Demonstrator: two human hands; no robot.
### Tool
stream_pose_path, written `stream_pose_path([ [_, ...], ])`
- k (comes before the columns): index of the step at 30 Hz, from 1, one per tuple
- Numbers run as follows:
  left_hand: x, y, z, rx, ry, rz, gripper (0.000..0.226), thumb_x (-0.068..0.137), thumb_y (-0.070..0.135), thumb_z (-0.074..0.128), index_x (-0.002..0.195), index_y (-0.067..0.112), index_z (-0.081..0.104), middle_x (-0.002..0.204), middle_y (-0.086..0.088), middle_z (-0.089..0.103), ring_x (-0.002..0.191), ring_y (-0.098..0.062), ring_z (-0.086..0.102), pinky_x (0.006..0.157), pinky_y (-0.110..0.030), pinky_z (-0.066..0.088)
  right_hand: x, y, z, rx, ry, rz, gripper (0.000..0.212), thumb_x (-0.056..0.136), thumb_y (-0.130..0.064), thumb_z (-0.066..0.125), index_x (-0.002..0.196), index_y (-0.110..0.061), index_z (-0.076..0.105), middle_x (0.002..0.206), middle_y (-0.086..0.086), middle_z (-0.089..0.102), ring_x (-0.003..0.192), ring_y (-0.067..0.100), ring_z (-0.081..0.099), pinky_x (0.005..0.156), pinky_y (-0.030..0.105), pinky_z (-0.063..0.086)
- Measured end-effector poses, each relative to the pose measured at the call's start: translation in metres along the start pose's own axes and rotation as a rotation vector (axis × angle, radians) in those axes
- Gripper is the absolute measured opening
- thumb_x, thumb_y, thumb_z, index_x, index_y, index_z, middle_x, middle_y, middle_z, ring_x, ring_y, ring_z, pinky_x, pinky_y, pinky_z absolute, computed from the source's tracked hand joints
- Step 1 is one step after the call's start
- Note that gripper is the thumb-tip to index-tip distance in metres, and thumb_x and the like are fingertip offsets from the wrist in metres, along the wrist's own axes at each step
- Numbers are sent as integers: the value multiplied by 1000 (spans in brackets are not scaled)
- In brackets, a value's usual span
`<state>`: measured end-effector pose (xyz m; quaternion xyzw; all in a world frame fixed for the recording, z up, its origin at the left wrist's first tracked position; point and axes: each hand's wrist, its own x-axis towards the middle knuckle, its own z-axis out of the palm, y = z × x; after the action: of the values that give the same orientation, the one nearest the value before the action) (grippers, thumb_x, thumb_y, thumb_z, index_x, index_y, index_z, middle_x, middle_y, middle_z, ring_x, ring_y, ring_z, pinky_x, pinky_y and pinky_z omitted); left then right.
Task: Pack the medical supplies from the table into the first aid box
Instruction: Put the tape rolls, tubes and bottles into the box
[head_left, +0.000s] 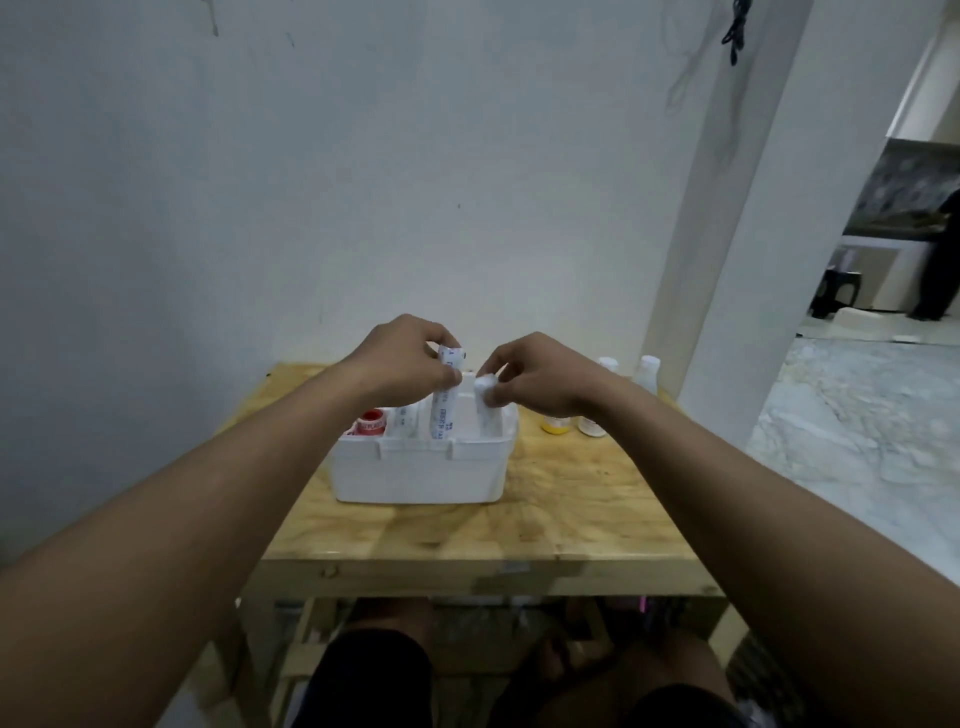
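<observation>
A white first aid box (421, 470) stands open on the wooden table (571, 509). My left hand (402, 364) grips the top of a long white bandage roll with blue print (445, 400), which stands upright in the box's middle compartment. My right hand (540, 371) pinches a plain white roll (487, 400) standing on end in the box's right part. A red-and-white tape roll (370, 422) lies in the left compartment, and another white pack (406, 421) sits beside it.
Right of the box stand a yellow-bottomed bottle (555, 425) and a small white bottle (592, 427). Two clear bottles (648, 371) stand at the table's far right corner. A white wall rises behind the table. My knees show under its front edge.
</observation>
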<state>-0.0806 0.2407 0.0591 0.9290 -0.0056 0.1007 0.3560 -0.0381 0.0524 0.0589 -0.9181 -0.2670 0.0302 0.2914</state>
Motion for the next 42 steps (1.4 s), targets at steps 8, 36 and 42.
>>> stream_pose_path([
  [8,-1,-1,3,190,-121,19,39,78,30,82,116,27,75,102,6,70,98,-16,62,78,-28,46,-3,-2,1,-147,-64,10,29,79,-18,75,108,-21,76,99,-3,75,92,16,68,80,32,54],
  [36,3,6,12,467,-266,-27,16,73,40,81,88,44,74,99,14,73,99,-14,63,101,-43,45,-3,7,7,-106,-151,17,18,84,-24,71,100,-22,78,82,-19,65,77,-1,57,62,19,40],
  [42,1,12,11,539,-257,-14,25,76,40,80,101,40,77,102,14,71,102,-15,60,96,-41,44,-4,6,7,-116,-165,12,15,85,-24,70,97,-21,77,84,-14,68,76,-1,59,61,19,40],
])
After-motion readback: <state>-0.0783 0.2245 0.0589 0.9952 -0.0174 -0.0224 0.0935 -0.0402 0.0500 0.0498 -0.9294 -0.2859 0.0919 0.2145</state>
